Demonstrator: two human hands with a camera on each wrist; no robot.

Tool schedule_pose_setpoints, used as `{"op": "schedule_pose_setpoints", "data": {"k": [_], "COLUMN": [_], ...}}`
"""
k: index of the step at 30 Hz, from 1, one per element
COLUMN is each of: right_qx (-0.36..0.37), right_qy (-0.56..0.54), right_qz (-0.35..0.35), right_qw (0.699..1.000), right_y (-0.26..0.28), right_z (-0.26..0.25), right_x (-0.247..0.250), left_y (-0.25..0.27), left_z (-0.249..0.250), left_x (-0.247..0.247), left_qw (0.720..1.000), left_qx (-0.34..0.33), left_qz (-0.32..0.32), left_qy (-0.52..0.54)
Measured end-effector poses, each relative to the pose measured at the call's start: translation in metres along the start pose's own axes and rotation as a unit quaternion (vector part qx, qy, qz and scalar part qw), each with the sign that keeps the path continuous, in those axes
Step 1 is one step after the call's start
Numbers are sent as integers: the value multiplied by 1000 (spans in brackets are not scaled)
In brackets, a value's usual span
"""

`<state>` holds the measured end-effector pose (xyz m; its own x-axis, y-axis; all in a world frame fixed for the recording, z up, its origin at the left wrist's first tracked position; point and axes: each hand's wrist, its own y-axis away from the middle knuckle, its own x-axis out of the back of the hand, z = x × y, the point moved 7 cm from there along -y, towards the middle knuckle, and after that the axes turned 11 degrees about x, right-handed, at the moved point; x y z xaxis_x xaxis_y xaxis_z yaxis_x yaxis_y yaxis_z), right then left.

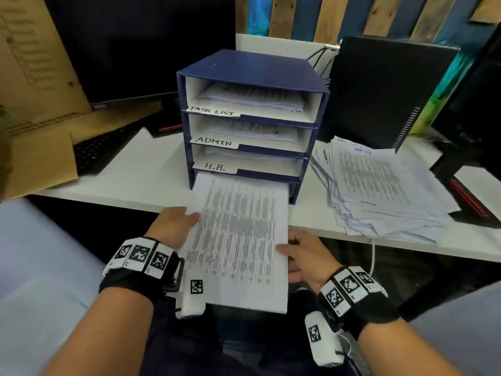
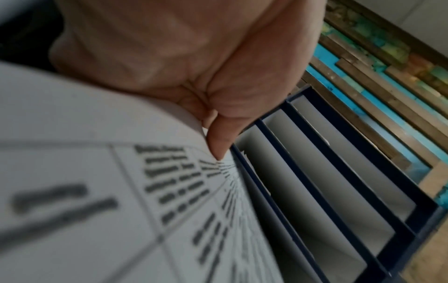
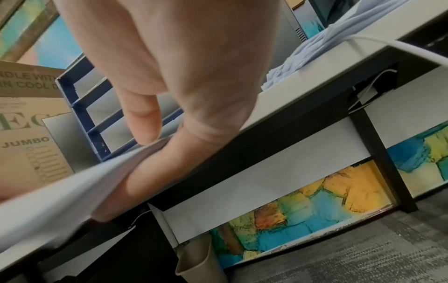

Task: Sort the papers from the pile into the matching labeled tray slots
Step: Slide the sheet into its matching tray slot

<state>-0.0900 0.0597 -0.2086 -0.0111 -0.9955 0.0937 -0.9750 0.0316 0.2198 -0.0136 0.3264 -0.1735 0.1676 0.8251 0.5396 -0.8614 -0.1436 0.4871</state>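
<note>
At centre frame, the left hand (image 1: 173, 226) and right hand (image 1: 303, 256) pinch a printed sheet (image 1: 238, 240), fingers grasping its side edges. Its far end sits in the blue tray's (image 1: 252, 69) bottom slot on the desk (image 1: 141, 169).

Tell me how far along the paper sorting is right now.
Partly done. The top three slots of the dark blue tray organizer, labelled TASK LIST, ADMIN and H.R., already hold sheets. In hand: the left hand and right hand hold a white printed sheet with its far edge at the bottom slot, whose label is hidden. Left: the fanned pile of printed papers still lies on the white desk.
</note>
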Motion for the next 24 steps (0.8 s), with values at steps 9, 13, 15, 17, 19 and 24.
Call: {"op": "schedule_pose_setpoints", "data": {"k": [9, 13, 15, 17, 19, 24], "right_qx": [50, 56, 59, 38, 15, 44], "right_qy": [57, 46, 32, 12, -23, -27], "right_qz": [141, 224, 249, 246, 236, 251], "right_qw": [987, 972, 966, 968, 971, 967], "right_y": [-31, -67, -74, -72, -73, -81], "right_z": [-22, -26, -38, -48, -46, -42], "right_x": [23, 39, 38, 31, 27, 24], "left_y": [-40, -35, -38, -47, -58, -72], "left_z": [23, 14, 12, 16, 23, 46], "left_x": [1, -14, -18, -14, -12, -12], "left_qw": [987, 969, 968, 964, 957, 953], "left_qx": [-2, 43, 25, 2, -4, -3], "left_qz": [-43, -125, -111, -50, -5, 74], "left_qy": [157, 208, 222, 261, 288, 293]}}
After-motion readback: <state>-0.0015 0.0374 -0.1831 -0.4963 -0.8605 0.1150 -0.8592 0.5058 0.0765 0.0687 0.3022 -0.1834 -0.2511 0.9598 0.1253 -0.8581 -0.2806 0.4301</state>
